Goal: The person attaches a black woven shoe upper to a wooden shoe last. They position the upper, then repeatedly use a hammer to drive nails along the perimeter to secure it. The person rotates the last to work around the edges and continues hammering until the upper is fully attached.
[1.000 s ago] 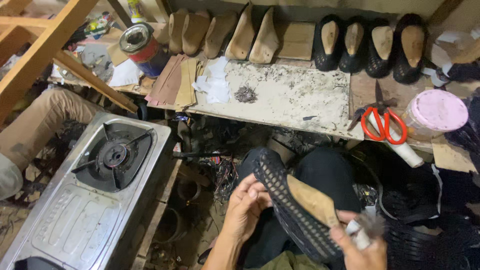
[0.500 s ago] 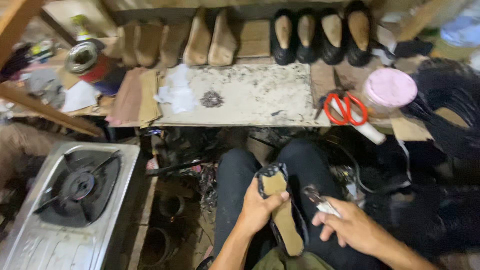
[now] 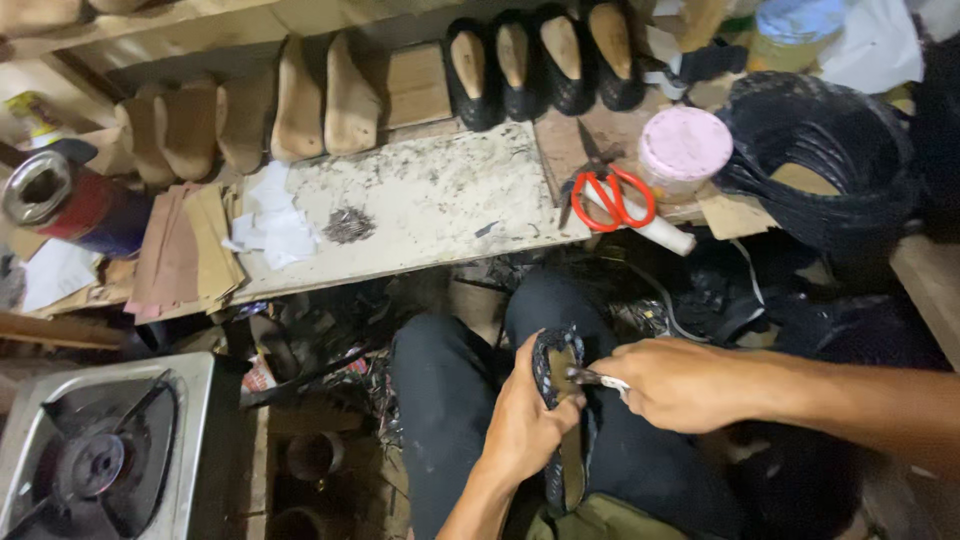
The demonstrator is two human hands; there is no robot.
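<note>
From the head camera, the left hand point(image 3: 525, 425) is wrapped around a black woven shoe upper mounted on a tan wooden last point(image 3: 560, 400), holding it upright on the lap between the dark-trousered knees. The right hand point(image 3: 680, 383) is closed around a small metal-tipped tool point(image 3: 592, 378), most of it hidden in the fist, whose point touches the edge of the shoe just beside the left thumb. What kind of tool it is cannot be told

The likeliest trouble is a slip: the tip sits so near the left thumb that a push glancing off the woven edge could run into the thumb or the leg below. The shoe rests only on the lap, so a loosened grip could let it twist or drop towards the cluttered floor

On the pale, speckled wooden work surface point(image 3: 430, 200) ahead lie orange-handled scissors point(image 3: 612, 195) with a white tube under them near the front edge, next to a pink-lidded round jar point(image 3: 685, 150); a knock from a rising knee or elbow could send these down. A steel gas stove point(image 3: 100, 450) stands at lower left, well apart from both hands
</note>
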